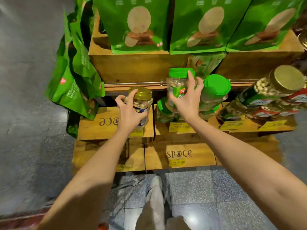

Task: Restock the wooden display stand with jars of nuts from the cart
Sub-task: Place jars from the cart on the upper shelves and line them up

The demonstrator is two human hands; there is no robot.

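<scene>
Nearest to us, a pale trouser leg [155, 203] stands on the speckled tiled floor [196, 188] at the foot of the wooden display stand [156, 156], and our two bare forearms reach up and forward over it. Yellow price tags [178, 127] are stuck to the stand's front crates.

At the left end of the stand's middle tier, our left hand [131, 112] curls round a gold-lidded jar [142, 103] of nuts, thumb on one side and fingers wrapped over the shoulder. The jar is upright over the left crate; we cannot tell whether its base touches the wood.

At the middle of the stand, our right hand [186, 100] grips a green-lidded jar [178, 85], fingers spread round its body and one fingertip up at the lid. It is held just above the other green-topped jars [216, 90] stocked there.

Toward the stand's right end, glass jars with gold caps [274, 90] lie stacked on their sides.

On the stand's left flank hang green bags [74, 90]. Farthest, on the top tier, large green pouches [137, 25] stand in a row.
</scene>
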